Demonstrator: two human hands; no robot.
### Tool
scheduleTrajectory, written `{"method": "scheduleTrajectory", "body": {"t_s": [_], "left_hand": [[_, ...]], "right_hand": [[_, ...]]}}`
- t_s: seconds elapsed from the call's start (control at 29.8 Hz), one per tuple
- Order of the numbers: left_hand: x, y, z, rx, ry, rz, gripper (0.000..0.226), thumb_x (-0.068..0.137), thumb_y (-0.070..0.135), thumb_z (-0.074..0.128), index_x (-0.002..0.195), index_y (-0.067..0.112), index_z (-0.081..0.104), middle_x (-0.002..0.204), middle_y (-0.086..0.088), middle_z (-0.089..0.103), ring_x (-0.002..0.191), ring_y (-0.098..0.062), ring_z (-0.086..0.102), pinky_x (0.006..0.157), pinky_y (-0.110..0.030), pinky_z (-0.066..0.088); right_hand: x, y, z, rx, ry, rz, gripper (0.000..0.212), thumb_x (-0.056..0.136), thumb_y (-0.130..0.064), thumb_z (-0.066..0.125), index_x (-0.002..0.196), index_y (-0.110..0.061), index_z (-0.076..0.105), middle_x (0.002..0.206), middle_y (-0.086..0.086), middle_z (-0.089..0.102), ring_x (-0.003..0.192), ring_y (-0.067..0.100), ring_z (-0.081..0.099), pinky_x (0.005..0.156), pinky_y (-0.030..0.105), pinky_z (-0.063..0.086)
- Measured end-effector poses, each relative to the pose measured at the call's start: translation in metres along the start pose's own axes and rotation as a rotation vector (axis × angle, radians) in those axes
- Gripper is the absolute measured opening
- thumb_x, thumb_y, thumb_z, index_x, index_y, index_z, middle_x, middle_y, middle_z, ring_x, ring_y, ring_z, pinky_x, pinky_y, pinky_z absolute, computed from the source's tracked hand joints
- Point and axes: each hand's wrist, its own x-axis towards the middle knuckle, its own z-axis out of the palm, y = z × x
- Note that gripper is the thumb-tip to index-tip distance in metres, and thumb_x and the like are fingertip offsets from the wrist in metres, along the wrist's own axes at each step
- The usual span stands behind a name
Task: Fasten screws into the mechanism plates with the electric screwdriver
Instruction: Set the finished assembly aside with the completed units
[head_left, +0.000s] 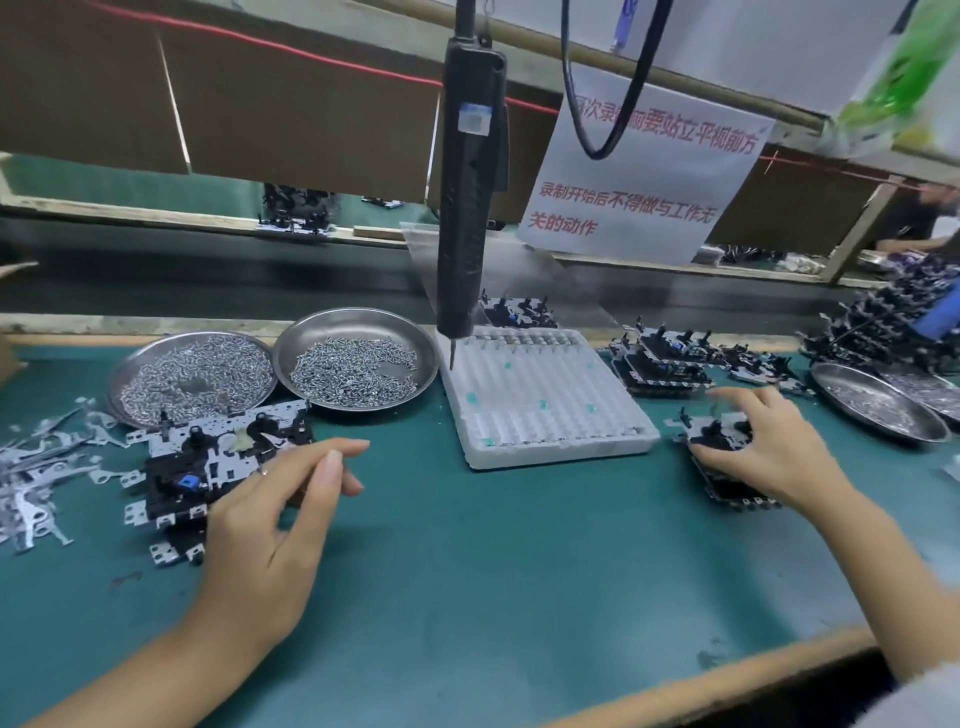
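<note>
The black electric screwdriver (467, 208) hangs untouched from above at the centre, its bit just over the far left corner of a white slotted tray (561, 457). Two steel dishes of screws (358, 358) (197, 379) sit left of the tray. My left hand (280, 519) is open with fingers apart, its fingertips beside a stack of mechanism plates (208, 462) at the left. My right hand (769, 447) is spread over the top mechanism plate (722, 434) of a small stack at the right, thumb and fingers around its edges.
Loose stamped metal pieces (36, 467) lie at the far left. More stacked plates (665, 364) (893, 322) and steel dishes (878, 405) stand at the right. A dark conveyor (208, 280) runs behind the green mat, and a paper sign (639, 171) hangs above.
</note>
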Motion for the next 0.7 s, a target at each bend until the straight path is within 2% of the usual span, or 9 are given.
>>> {"method": "scheduleTrajectory", "body": {"t_s": [0.07, 0.13, 0.23, 0.34, 0.44, 0.5, 0.57, 0.64, 0.7], "left_hand": [[0.001, 0.0, 0.001, -0.001, 0.006, -0.006, 0.025, 0.09, 0.045, 0.041, 0.097, 0.037, 0.063, 0.084, 0.01, 0.066, 0.074, -0.007, 0.061, 0.058, -0.041, 0.044], [0.002, 0.0, 0.001, 0.0, 0.011, -0.006, 0.026, 0.09, 0.044, 0.041, 0.095, 0.036, 0.065, 0.083, 0.01, 0.066, 0.074, -0.006, 0.061, 0.058, -0.04, 0.044], [0.002, 0.001, 0.002, -0.009, 0.007, 0.001, 0.026, 0.09, 0.043, 0.042, 0.095, 0.036, 0.067, 0.081, 0.012, 0.065, 0.075, -0.007, 0.061, 0.059, -0.037, 0.045], [0.0, 0.004, 0.003, -0.006, -0.005, 0.031, 0.025, 0.091, 0.04, 0.042, 0.099, 0.033, 0.064, 0.083, 0.012, 0.065, 0.076, -0.006, 0.062, 0.066, -0.03, 0.048], [0.005, 0.011, 0.001, 0.024, 0.005, 0.032, 0.024, 0.089, 0.039, 0.042, 0.101, 0.034, 0.063, 0.087, 0.014, 0.066, 0.079, -0.002, 0.062, 0.069, -0.019, 0.048], [0.018, 0.02, -0.004, 0.086, 0.03, 0.041, 0.023, 0.088, 0.039, 0.043, 0.101, 0.036, 0.061, 0.094, 0.018, 0.065, 0.081, 0.004, 0.06, 0.07, -0.007, 0.042], [0.044, 0.032, -0.012, 0.16, 0.037, 0.053, 0.02, 0.088, 0.038, 0.046, 0.099, 0.037, 0.062, 0.096, 0.018, 0.065, 0.082, 0.006, 0.058, 0.072, -0.004, 0.039], [0.08, 0.043, -0.018, 0.254, -0.028, 0.072, 0.015, 0.089, 0.032, 0.053, 0.097, 0.035, 0.065, 0.088, 0.016, 0.066, 0.079, 0.006, 0.056, 0.07, -0.003, 0.038], [0.124, 0.052, -0.013, 0.327, -0.122, 0.038, 0.014, 0.091, 0.026, 0.058, 0.097, 0.032, 0.068, 0.089, 0.015, 0.066, 0.078, 0.002, 0.057, 0.067, -0.006, 0.041]], "right_hand": [[0.005, 0.002, 0.003, -0.035, -0.052, 0.016, 0.056, 0.077, -0.026, 0.073, 0.129, -0.027, 0.054, 0.119, 0.008, 0.048, 0.115, 0.029, 0.043, 0.101, 0.046, 0.031], [0.002, -0.01, 0.005, -0.053, -0.007, -0.04, 0.052, 0.077, -0.017, 0.073, 0.126, -0.022, 0.057, 0.123, 0.012, 0.049, 0.118, 0.032, 0.044, 0.106, 0.05, 0.025], [-0.015, -0.053, 0.019, 0.116, 0.192, -0.312, 0.031, 0.078, -0.005, 0.072, 0.109, -0.009, 0.068, 0.11, 0.013, 0.059, 0.105, 0.033, 0.056, 0.094, 0.042, 0.039], [-0.034, -0.11, 0.042, 0.307, 0.173, -0.476, 0.017, 0.086, -0.008, 0.065, 0.102, -0.012, 0.069, 0.103, 0.003, 0.063, 0.096, 0.02, 0.059, 0.084, 0.032, 0.045], [-0.033, -0.156, 0.067, 0.446, 0.01, -0.509, 0.022, 0.093, -0.01, 0.053, 0.112, -0.016, 0.063, 0.103, -0.005, 0.059, 0.095, 0.01, 0.053, 0.083, 0.028, 0.042], [-0.03, -0.179, 0.077, 0.514, -0.046, -0.495, 0.02, 0.091, -0.008, 0.047, 0.098, -0.02, 0.062, 0.09, -0.007, 0.056, 0.085, 0.008, 0.048, 0.074, 0.028, 0.038], [-0.029, -0.196, 0.084, 0.575, -0.045, -0.462, 0.018, 0.082, -0.012, 0.04, 0.077, -0.013, 0.057, 0.074, 0.001, 0.054, 0.073, 0.018, 0.045, 0.064, 0.035, 0.038], [-0.032, -0.205, 0.088, 0.632, -0.028, -0.482, 0.031, 0.075, -0.012, 0.036, 0.084, 0.003, 0.062, 0.077, 0.018, 0.059, 0.075, 0.031, 0.052, 0.067, 0.044, 0.046], [-0.039, -0.206, 0.094, 0.723, -0.047, -0.582, 0.037, 0.075, -0.005, 0.041, 0.101, -0.011, 0.067, 0.089, 0.008, 0.067, 0.086, 0.029, 0.058, 0.08, 0.037, 0.048]]}}
